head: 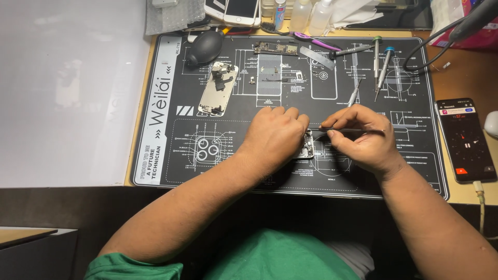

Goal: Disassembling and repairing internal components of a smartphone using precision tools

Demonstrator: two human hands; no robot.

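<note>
Looking down from the head camera, the view takes in a person in a green shirt bent over a black repair mat (171, 129) printed with white diagrams, both bare forearms reaching in from the bottom of the frame. The left hand (275, 137) lies knuckles-up near the middle of the mat, its fingers curled down over an opened phone body (307, 147), covering most of it so that only the silvery right end with small parts shows; it presses and steadies the phone, though how the fingertips close beneath cannot be told. The right hand (363, 137) sits just beside it, thumb and forefinger pinched on a thin metal tool (345, 129) that lies nearly level, its tip pointing left to the exposed end of the phone body. Farther up the mat, well apart from the hands, rest a detached phone screen (218, 89) face down, a black rubber air blower (205, 47), a narrow circuit board (275, 48) and two precision screwdrivers (381, 62). Off the mat's right edge a lit phone (465, 139) lies on the wooden desk (461, 78) with a cable plugged into its lower end
</note>
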